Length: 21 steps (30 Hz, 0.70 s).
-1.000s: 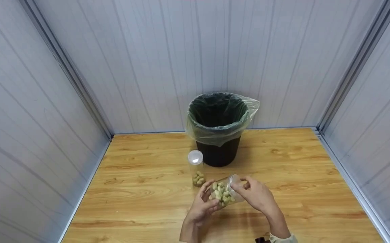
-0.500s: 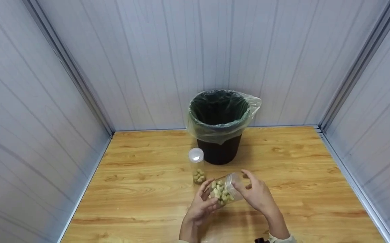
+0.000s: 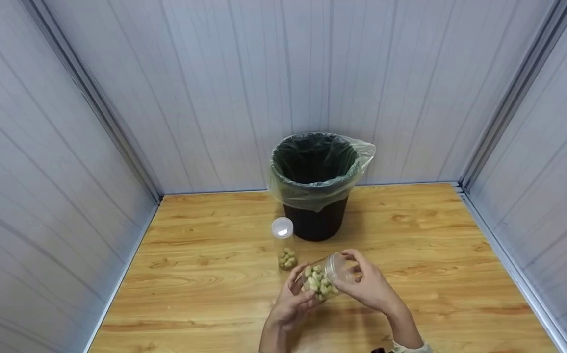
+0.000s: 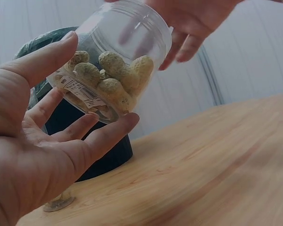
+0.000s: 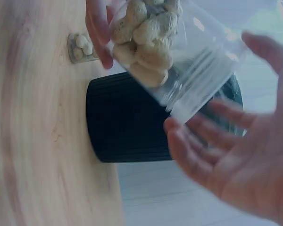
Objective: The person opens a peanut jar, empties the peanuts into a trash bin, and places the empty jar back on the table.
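My left hand (image 3: 291,305) holds a clear plastic jar (image 4: 118,56) of unshelled peanuts (image 5: 148,40), tilted with its lid end up to the right. Thumb and fingers lie on either side of its base, next to a barcode label (image 4: 82,92). At the other end, my right hand (image 3: 372,284) spans the clear lid (image 5: 210,87), thumb at one edge and fingertips at the opposite one. Ridged rings show in the plastic near the lid. A taller clear jar (image 3: 283,245) with a whitish lid and some peanuts at its bottom stands upright just beyond the left hand.
Behind the tall jar stands a black bin (image 3: 315,220) lined with a translucent bag (image 3: 308,196) folded over its rim. Pale panel walls (image 3: 215,98) enclose the wooden tabletop (image 3: 205,294) at the back and both sides.
My right fingers lifted off the lid's far edge half a second ago and now lie round it again. The left hand keeps its hold on the tilted jar.
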Tool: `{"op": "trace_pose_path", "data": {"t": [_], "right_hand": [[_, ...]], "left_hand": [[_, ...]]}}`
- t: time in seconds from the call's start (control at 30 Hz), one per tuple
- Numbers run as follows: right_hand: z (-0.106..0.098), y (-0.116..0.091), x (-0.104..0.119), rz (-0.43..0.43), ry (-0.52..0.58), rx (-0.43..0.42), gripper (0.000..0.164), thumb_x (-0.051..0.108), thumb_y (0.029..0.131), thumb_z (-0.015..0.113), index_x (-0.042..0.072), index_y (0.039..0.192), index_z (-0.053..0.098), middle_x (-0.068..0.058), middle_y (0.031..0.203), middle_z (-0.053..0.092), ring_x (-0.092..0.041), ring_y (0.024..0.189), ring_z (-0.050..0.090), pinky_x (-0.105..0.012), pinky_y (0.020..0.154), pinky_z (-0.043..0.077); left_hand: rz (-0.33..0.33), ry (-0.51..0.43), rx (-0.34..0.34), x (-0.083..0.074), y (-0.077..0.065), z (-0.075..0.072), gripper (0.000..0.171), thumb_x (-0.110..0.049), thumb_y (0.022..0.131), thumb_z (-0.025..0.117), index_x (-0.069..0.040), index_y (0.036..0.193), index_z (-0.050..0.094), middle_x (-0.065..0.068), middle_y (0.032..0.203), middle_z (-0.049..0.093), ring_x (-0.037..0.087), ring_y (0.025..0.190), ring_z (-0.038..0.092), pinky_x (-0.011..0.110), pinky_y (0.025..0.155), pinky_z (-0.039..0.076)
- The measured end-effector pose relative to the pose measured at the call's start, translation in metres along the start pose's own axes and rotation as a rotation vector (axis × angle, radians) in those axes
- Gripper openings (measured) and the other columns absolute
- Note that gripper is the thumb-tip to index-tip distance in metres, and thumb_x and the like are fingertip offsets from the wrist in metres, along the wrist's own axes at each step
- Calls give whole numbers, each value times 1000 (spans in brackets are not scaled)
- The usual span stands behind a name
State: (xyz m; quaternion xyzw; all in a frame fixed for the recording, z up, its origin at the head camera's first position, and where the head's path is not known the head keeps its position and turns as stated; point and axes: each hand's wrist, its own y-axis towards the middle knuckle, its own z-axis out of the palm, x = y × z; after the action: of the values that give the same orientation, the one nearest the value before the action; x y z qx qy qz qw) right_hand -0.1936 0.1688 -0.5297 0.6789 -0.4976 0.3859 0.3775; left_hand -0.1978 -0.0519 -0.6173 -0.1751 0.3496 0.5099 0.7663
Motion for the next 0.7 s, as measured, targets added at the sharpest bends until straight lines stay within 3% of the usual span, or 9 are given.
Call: {"op": "trace_pose_path", "data": {"t": [0.1, 0.27, 0.5, 0.7], "right_hand": [[-3, 0, -9, -106, 145, 76, 63, 14, 78, 82, 11, 132, 49, -14, 134, 49, -40, 116, 48, -56, 92, 44], [-4, -1, -19, -178, 218, 122, 65, 8, 77, 82, 8, 133, 49, -13, 137, 46, -41, 123, 43, -58, 95, 39], [-14, -1, -29, -143, 270, 82, 59, 2, 80, 77, 6, 132, 51, -14, 137, 49, -39, 121, 45, -51, 93, 41], [-20, 4, -55, -52, 168, -15, 58, 8, 81, 79, 10, 134, 56, -10, 137, 51, -32, 119, 44, -54, 93, 40]], "left_hand": [[-4, -7, -4, 1, -1, -2, 67, 11, 86, 63, -16, 143, 38, 15, 142, 40, 32, 115, 54, 45, 89, 52], [-2, -20, -11, 3, -3, -4, 69, 12, 85, 63, -14, 143, 38, 15, 142, 40, 32, 115, 53, 44, 89, 52], [7, -39, -36, 4, -1, -5, 71, 13, 83, 63, -13, 144, 38, 18, 142, 38, 33, 117, 52, 45, 91, 51], [19, -19, -45, 3, -4, -7, 69, 15, 83, 61, -12, 143, 39, 18, 144, 36, 31, 118, 52, 39, 88, 53]]}}
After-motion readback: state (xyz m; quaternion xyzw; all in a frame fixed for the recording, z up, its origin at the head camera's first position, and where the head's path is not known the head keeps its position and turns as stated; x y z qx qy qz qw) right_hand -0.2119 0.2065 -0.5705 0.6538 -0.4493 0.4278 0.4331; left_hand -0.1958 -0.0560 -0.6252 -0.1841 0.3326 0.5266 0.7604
